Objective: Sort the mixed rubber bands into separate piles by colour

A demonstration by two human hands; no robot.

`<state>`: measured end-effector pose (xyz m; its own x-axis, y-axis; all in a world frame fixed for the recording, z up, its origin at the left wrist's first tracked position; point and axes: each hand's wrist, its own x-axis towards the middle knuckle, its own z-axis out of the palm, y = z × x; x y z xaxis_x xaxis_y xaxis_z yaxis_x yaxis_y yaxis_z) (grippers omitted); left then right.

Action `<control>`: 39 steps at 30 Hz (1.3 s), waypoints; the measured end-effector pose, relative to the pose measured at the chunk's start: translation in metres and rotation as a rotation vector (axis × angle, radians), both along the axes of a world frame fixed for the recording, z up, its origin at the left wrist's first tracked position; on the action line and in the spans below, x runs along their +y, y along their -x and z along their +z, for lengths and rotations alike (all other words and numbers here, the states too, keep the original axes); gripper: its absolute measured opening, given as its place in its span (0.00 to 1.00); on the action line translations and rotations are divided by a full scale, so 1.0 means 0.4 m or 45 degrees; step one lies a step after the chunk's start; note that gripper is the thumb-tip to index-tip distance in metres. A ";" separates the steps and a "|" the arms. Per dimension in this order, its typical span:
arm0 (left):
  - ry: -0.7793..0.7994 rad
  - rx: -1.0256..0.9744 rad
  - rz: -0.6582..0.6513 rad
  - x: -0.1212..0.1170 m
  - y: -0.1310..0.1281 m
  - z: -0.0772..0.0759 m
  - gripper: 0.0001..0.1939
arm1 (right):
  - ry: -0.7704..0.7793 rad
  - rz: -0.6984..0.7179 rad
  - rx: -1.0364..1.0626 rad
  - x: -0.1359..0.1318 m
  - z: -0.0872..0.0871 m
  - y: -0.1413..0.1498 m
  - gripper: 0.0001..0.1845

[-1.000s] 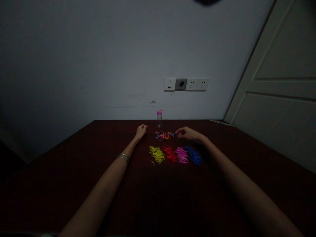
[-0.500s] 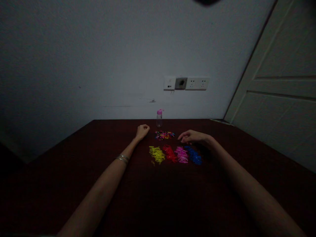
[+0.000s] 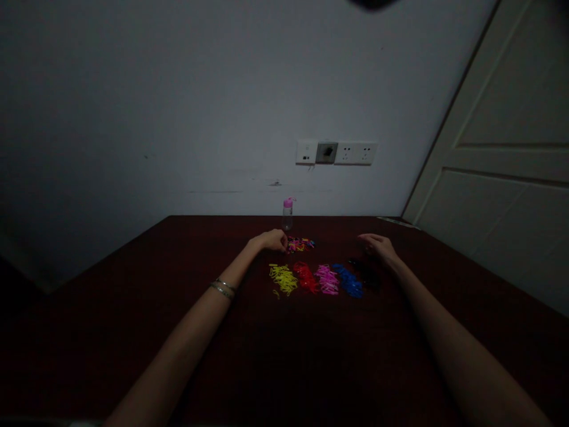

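Note:
My left hand (image 3: 274, 239) is closed at the left edge of a mixed-colour pile of small rubber bands (image 3: 303, 244) and covers part of it. What its fingers hold, if anything, is hidden. Off to the right, my right hand (image 3: 377, 246) has its fingers drawn together just behind a dark pile of bands (image 3: 365, 271); nothing can be made out in it. Nearer me lie sorted piles in a row: yellow bands (image 3: 283, 280), red bands (image 3: 306, 277), pink bands (image 3: 328, 280) and blue bands (image 3: 349, 280).
A clear bottle with a pink cap (image 3: 287, 214) stands behind the mixed pile, close to the wall (image 3: 213, 107). Sockets (image 3: 355, 153) are set in that wall. The dark red-brown table (image 3: 111, 308) reaches the wall, and a pale door (image 3: 498, 196) is at the right.
My left hand has moved right onto the mixed pile's edge. My right hand has shifted right, away from that pile, and the dark bands now show more.

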<state>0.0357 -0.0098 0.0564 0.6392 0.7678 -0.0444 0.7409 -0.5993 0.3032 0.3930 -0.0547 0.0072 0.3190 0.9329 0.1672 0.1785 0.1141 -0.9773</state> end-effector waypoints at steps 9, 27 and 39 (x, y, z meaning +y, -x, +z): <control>-0.129 0.158 0.062 -0.031 -0.024 -0.007 0.08 | -0.067 -0.039 -0.051 0.014 -0.025 -0.018 0.24; -0.432 0.078 -0.343 -0.193 -0.223 -0.009 0.09 | -0.055 -0.064 -0.242 0.026 -0.040 -0.015 0.19; -0.311 -0.096 -0.413 -0.173 -0.215 -0.001 0.09 | -0.049 -0.028 -0.431 0.024 -0.018 0.005 0.15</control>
<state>0.1216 -0.0790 0.0560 0.8445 0.5078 0.1701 0.4827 -0.8593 0.1691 0.3912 -0.0451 -0.0001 0.2590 0.9174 0.3022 0.4950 0.1426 -0.8571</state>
